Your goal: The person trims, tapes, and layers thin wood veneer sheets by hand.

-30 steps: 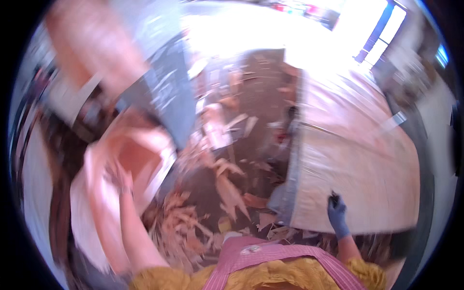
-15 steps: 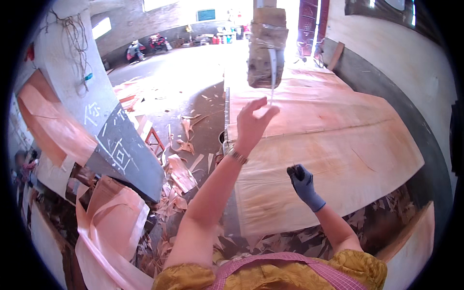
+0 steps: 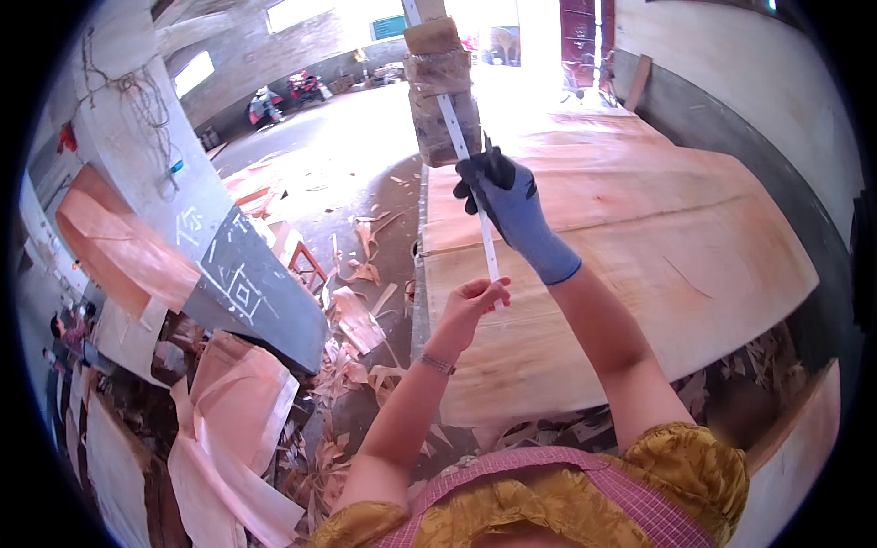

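Observation:
A thin white strip [image 3: 487,242] runs down in front of a brown block wrapped in clear film [image 3: 442,78], which hangs above the far left of the wood sheets. My bare left hand [image 3: 472,306], with a band at the wrist, pinches the strip near its lower end. Higher up, just under the block, my right hand [image 3: 512,196] wears a blue glove with dark fingers and is closed around the strip. A dark pointed thing [image 3: 489,146] sticks up from the gloved fingers; its kind does not show.
A broad pile of thin wood veneer sheets [image 3: 621,265] lies ahead of me. Veneer scraps [image 3: 352,320] litter the floor on the left, beside a grey and white pillar [image 3: 256,283]. Bent veneer sheets [image 3: 228,420] stand near left. Motorbikes [image 3: 304,87] are parked far back.
My left hand has come down and now pinches the strip lower. My right hand has risen from over the sheets to close on the strip below the block. The view has shifted slightly.

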